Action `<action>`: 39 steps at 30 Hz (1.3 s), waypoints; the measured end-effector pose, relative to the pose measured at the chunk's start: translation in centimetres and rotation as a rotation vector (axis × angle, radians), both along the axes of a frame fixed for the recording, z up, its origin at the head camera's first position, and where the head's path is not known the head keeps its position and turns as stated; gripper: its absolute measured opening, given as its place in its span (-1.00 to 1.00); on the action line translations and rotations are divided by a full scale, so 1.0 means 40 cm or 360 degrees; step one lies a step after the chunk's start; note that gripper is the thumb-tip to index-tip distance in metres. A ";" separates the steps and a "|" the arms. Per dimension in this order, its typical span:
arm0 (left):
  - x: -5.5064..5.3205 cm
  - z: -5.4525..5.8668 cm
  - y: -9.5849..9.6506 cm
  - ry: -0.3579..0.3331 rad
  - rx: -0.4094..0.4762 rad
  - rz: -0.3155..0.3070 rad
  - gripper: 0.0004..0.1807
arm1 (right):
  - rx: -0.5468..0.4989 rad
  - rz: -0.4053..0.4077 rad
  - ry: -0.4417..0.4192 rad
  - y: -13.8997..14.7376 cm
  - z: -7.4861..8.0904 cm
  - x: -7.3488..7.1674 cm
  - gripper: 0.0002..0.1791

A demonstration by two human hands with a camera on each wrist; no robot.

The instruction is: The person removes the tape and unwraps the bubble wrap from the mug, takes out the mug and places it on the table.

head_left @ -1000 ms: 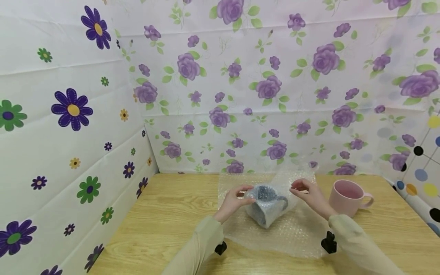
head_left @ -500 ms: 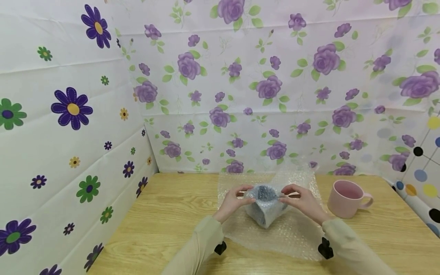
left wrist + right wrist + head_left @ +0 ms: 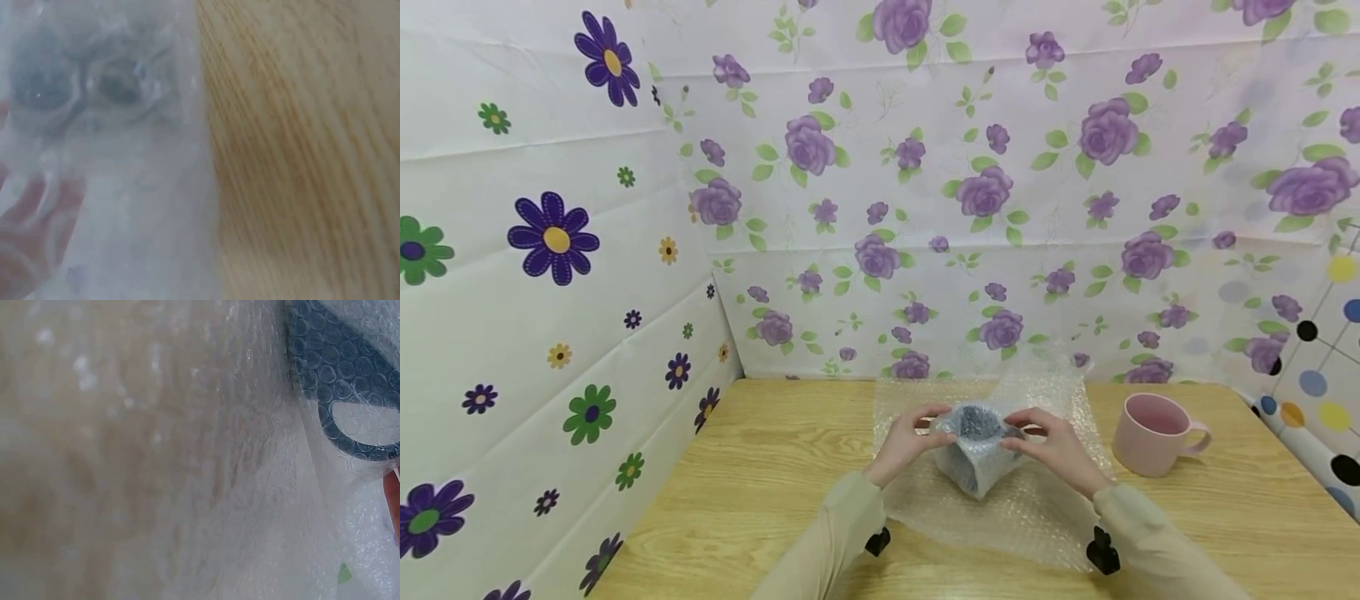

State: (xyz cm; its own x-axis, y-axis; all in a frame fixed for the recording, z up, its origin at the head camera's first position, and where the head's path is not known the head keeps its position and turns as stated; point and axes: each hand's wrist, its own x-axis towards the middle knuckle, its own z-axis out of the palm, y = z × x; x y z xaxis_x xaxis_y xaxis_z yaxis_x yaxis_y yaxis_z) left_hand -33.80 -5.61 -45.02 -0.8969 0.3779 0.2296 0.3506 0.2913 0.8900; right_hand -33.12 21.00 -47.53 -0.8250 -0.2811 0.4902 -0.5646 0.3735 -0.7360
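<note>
A blue-grey mug (image 3: 979,422) stands in the head view with bubble wrap (image 3: 1037,521) folded around its sides, its mouth facing up. My left hand (image 3: 901,443) grips the wrapped mug at its left rim, thumb in front and fingers behind. On the handle side, my right hand (image 3: 1054,448) pinches the bubble wrap near the rim. The right wrist view shows the mug's dark handle (image 3: 351,447) through the plastic, with a fingertip (image 3: 392,500) beside it. Close up in the left wrist view, blurred wrap (image 3: 150,212) covers part of the left fingers (image 3: 44,219).
A pink mug (image 3: 1150,446) stands upright to the right of the wrap, its handle pointing right. The wrap's sheet spreads over the wooden table (image 3: 760,467), reaching back to the flowered cloth (image 3: 850,208). Another flowered cloth (image 3: 550,333) hangs on the left.
My right hand has moved left, from above the wrap behind the handle to the mug's rim, bringing the wrap over the handle. My left hand keeps its grip in place.
</note>
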 end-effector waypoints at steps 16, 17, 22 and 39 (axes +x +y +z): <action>-0.019 0.035 -0.009 0.0358 -0.0271 -0.0057 -0.62 | -0.0042 0.0024 -0.0067 -0.003 -0.003 0.001 -0.73; -0.021 0.038 -0.008 0.0391 -0.0293 -0.0062 -0.65 | -0.0036 0.0015 -0.0081 -0.002 -0.002 0.002 -0.73; -0.027 0.058 -0.001 0.0623 -0.0368 -0.0082 -0.82 | -0.0035 0.0014 -0.0105 -0.013 0.031 0.028 -0.74; -0.057 0.078 -0.003 0.0549 -0.0298 0.0133 -0.83 | -0.0037 0.0013 -0.0075 -0.001 -0.003 -0.001 -0.74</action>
